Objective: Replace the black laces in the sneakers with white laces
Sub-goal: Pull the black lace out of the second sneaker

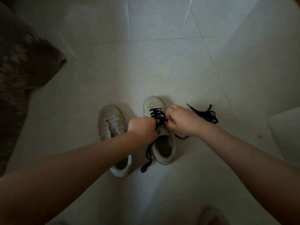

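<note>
Head view looks straight down on our pale tiled floor [162, 65], the largest thing here, with wide bare tile ahead and to the right, so we have ample room to pull a lace out sideways. At the left edge a dark patterned fabric mass [21, 65] intrudes; we cannot tell what it is, and it lies well apart from the work.

Our two worn white leather sneakers sit side by side, toes pointing away, presumably so the eyelets face us. Our left white sneaker with bare eyelets [112, 125] is already stripped. Our right white sneaker [162, 143] keeps its black lace [156, 113] crossed over the toe end, its loose tails trailing onto the floor on either side of the shoe.

Our left hand [142, 129] curls at the lacing, apparently pinching the lace. Our right hand [183, 119] pinches a strand opposite, so we judge we are unthreading it.

A loose bundled black lace [206, 114] lies just beside the right shoe, set clear. No white laces show.
</note>
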Demonstrator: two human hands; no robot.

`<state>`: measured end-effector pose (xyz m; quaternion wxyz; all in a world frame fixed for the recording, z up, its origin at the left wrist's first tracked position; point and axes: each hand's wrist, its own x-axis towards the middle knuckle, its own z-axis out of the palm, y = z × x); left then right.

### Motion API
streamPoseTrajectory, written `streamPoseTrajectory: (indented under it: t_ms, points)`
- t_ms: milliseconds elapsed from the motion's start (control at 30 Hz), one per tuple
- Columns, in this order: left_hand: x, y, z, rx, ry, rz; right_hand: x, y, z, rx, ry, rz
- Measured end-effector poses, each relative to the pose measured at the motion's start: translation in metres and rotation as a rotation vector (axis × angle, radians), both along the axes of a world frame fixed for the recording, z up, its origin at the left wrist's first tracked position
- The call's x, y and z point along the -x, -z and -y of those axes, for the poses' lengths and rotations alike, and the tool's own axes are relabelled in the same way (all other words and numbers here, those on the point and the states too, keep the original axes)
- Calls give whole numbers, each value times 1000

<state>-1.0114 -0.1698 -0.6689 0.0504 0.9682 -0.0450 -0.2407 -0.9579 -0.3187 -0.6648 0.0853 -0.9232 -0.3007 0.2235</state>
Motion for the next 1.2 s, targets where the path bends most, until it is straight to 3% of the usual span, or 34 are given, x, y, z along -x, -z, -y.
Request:
streamPoseTrajectory:
  t_ms: [67, 200, 333, 467, 567, 700, 833, 933, 1033, 1100, 1200]
  points:
    - [-1, -3, -1, -7, 12, -6, -3, 0, 0, -47, 61, -64]
    - [-2, -4, -3, -45, 76, 32, 2, 9, 8, -157, 323, -381]
    - [-4, -1, -8, -125, 163, 60, 11, 18, 12, -531, 733, -743]
    - [-4, 2, -5, -142, 258, 82, 10, 23, 19, -598, 822, -828]
    - [-2, 3, -5, -103, 252, 108, 7, 20, 18, -479, 776, -753]
    - [1, 3, -6, -17, 187, 116, 12, 11, 15, -168, 505, -399]
    - [8, 3, -8, 85, 143, 212, 30, 19, 19, -295, 655, -148]
    - [19, 4, 0, 227, 88, 337, 39, 29, 22, -304, 697, -237]
    - [20, 7, 14, 229, 28, 218, 42, 31, 20, -410, 753, -382]
    - [16, 10, 20, 214, -26, 171, 40, 31, 19, -352, 678, -352]
    - [14, 14, 25, 261, -135, 114, 27, 20, 24, -284, 596, -134]
